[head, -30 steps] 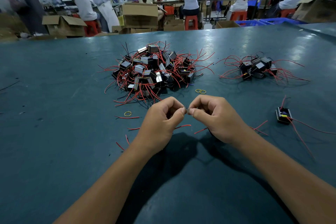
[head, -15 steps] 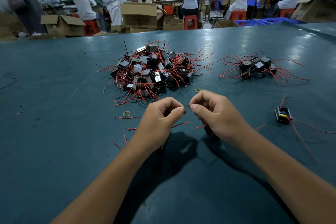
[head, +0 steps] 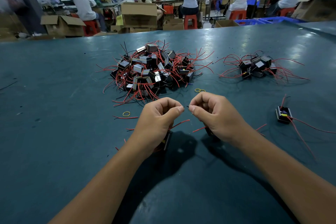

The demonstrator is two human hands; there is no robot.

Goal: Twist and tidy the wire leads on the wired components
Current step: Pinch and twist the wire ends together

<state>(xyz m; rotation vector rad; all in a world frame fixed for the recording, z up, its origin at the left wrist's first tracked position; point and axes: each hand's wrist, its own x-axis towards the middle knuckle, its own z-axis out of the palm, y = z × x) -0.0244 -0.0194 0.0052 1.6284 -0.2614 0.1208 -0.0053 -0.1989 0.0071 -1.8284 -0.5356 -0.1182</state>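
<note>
The teal counter (head: 54, 132) carries two piles of small black boxes with red wires. The big pile (head: 154, 71) lies ahead of the hands, too tangled to count. The small pile (head: 258, 67) sits well apart to its right, with roughly eight boxes. One single box (head: 283, 114) lies alone at the right, its red wires trailing toward the near edge. Three yellow rubber bands show: a pair (head: 200, 90) touching each other just past the right hand, and one (head: 126, 113) left of the left hand. A few loose red wire pieces lie near the hands.

Against the frame half a second ago, the hands sit in nearly the same spot above the counter, and the piles and the single box have not moved. A black box (head: 168, 141) now shows more plainly under the left hand.

The left hand (head: 156, 123) has its fingers curled, thumb and forefinger pressed together on the end of a thin dark wire (head: 186, 106). The right hand (head: 216, 114) is curled the same way and pinches the other side of that wire, so the two thumb tips nearly meet. The box hangs below the left palm, just above the counter. A second dark part under the right hand is too hidden to tell.
</note>
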